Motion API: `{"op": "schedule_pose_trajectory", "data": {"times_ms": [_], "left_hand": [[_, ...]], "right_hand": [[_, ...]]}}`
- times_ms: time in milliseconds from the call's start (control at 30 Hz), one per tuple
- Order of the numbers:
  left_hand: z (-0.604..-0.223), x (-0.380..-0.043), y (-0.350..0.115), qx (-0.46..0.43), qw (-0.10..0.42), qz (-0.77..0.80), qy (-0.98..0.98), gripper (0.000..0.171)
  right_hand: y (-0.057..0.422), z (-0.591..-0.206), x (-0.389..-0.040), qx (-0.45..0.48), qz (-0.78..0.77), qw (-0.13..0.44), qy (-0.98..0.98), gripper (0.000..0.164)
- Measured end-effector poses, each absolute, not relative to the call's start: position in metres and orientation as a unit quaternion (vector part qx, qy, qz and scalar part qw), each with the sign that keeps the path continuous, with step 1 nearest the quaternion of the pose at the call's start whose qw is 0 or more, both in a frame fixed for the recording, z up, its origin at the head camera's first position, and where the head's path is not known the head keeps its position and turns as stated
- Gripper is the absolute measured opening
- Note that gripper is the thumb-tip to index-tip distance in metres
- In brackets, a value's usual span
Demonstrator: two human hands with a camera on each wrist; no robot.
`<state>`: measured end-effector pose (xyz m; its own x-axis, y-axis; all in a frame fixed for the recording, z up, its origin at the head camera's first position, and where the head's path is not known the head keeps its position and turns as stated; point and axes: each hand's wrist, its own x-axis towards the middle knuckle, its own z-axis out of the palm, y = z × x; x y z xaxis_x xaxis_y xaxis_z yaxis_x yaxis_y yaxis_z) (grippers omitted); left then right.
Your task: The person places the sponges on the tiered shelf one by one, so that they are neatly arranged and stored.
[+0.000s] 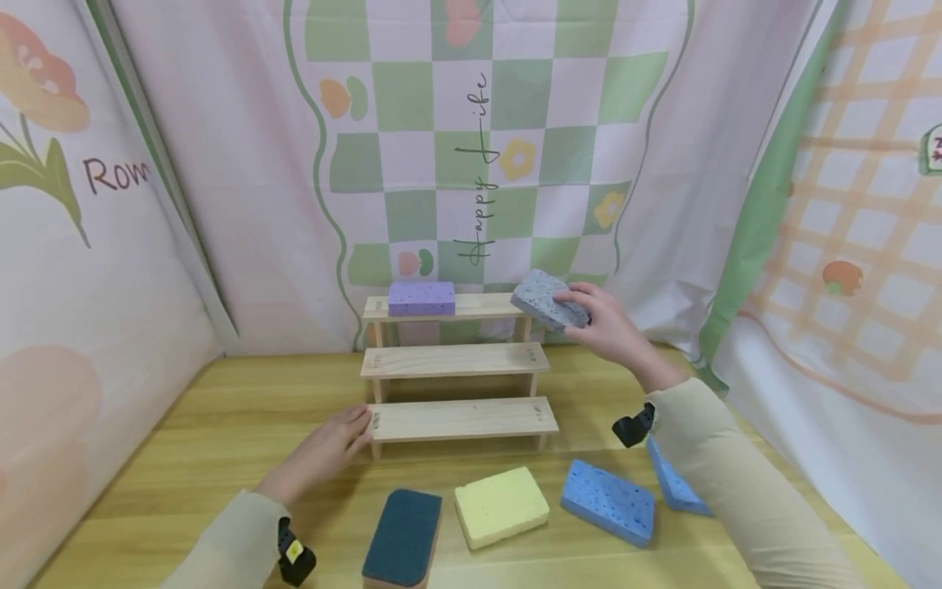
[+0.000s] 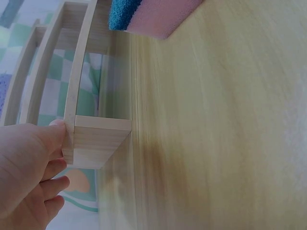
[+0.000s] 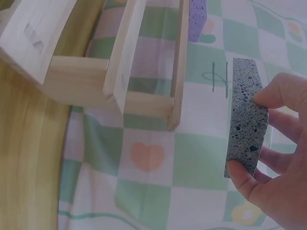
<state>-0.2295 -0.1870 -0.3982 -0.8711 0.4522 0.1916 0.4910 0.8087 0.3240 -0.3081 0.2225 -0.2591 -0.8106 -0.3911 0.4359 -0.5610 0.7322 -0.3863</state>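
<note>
A grey sponge, speckled with pores, is pinched between the thumb and fingers of my right hand. It is held tilted by the right end of the top step of a three-step wooden shelf; in the right wrist view the grey sponge is apart from the wood. A purple sponge lies on the left part of that top step. My left hand grips the left end of the lowest step. In the left wrist view its thumb presses the board's end.
On the wooden table, before the shelf, lie a dark green-topped scouring sponge, a yellow sponge and a blue sponge. Another blue piece is partly behind my right sleeve. Printed curtains surround the table.
</note>
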Motion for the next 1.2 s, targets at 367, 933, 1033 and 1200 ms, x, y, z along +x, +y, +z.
{"op": "schedule_pose_trajectory", "data": {"times_ms": [367,933,1033,1200], "left_hand": [[-0.399,-0.230,-0.187,-0.247,0.054,-0.184,-0.950,0.047],[-0.398,-0.229,-0.188,-0.245,0.056,-0.184,-0.950,0.047],[-0.398,-0.229,-0.187,-0.242,0.052,-0.187,-0.951,0.048],[-0.397,-0.229,-0.187,-0.238,0.048,-0.188,-0.952,0.047]], "right_hand": [[0.203,-0.261,-0.316,0.286,0.260,0.125,-0.914,0.049],[0.185,-0.260,-0.335,0.303,0.224,0.093,-0.921,0.050],[0.183,-0.261,-0.339,0.298,0.225,0.084,-0.924,0.051],[0.177,-0.260,-0.345,0.292,0.229,0.074,-0.925,0.051]]}}
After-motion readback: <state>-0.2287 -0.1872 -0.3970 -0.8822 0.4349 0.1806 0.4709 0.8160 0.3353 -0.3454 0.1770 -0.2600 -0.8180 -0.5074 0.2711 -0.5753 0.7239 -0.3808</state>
